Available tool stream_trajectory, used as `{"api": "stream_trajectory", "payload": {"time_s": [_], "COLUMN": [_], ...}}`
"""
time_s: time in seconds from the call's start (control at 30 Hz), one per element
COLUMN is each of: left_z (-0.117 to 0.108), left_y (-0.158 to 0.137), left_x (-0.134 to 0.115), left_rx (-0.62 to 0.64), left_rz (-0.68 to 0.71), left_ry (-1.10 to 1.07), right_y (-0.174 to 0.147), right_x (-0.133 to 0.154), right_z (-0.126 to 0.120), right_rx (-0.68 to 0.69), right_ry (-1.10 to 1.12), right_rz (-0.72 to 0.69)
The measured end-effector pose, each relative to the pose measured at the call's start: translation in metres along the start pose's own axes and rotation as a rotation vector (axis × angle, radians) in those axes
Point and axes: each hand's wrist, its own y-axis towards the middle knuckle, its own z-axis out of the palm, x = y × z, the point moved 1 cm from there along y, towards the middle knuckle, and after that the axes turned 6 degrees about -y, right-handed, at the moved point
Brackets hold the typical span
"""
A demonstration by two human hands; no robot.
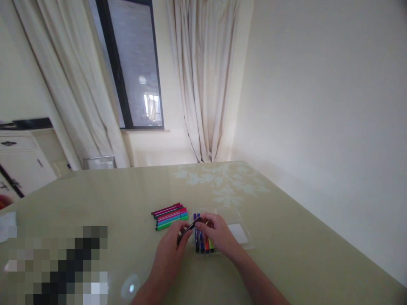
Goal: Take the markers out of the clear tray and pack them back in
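A dark marker pen [190,228] is held slantwise between my two hands. My left hand [174,240] is closed on its lower end, and my right hand [213,230] pinches its upper end. Beneath my right hand lies a clear plastic case [251,245], with several markers [199,242] side by side in its left part, among them dark blue, red and yellow ones. A white card [238,234] shows in the case's right part. Left of the case, just beyond my left hand, is a loose group of markers [171,216] in red, pink, blue and green.
The table [302,254] has a glossy greenish top with a pale leaf pattern at the far end. A wall runs along its right side. White paper or cloth [8,224] lies at the left edge. A blurred-out patch covers the lower left.
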Motion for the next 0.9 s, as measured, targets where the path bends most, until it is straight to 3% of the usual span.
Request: {"api": "stream_trajectory", "payload": {"time_s": [0.07, 0.2, 0.3, 0.47, 0.57, 0.63, 0.7, 0.8, 0.9], "left_z": [0.004, 0.007, 0.008, 0.011, 0.013, 0.015, 0.017, 0.018, 0.019], "left_y": [-0.004, -0.006, -0.005, -0.008, -0.012, -0.015, -0.019, -0.022, -0.024], "left_x": [-0.006, -0.007, -0.005, 0.0, 0.004, 0.007, 0.008, 0.007, 0.003], "left_rx": [0.024, 0.089, 0.141, 0.183, 0.211, 0.307, 0.402, 0.434, 0.449], "left_rz": [0.011, 0.012, -0.01, 0.001, 0.145, 0.269, 0.337, 0.322, 0.298], "left_ry": [-0.062, -0.147, -0.161, -0.086, 0.073, 0.215, 0.327, 0.401, 0.432], "right_y": [0.0, 0.003, 0.005, 0.006, 0.008, 0.01, 0.01, 0.008, 0.006], "right_x": [0.004, 0.003, 0.0, 0.0, -0.005, -0.012, -0.02, -0.029, -0.033], "right_z": [0.002, -0.005, -0.009, -0.009, -0.021, -0.034, -0.044, -0.045, -0.036], "right_rx": [0.002, -0.121, -0.168, -0.118, -0.218, -0.271, -0.213, -0.089, -0.14], "right_ry": [0.127, 0.338, 0.395, 0.417, 0.354, 0.257, 0.141, -0.024, -0.197], "right_rz": [0.004, 0.098, 0.118, 0.088, 0.094, 0.132, 0.185, 0.268, 0.274]}}
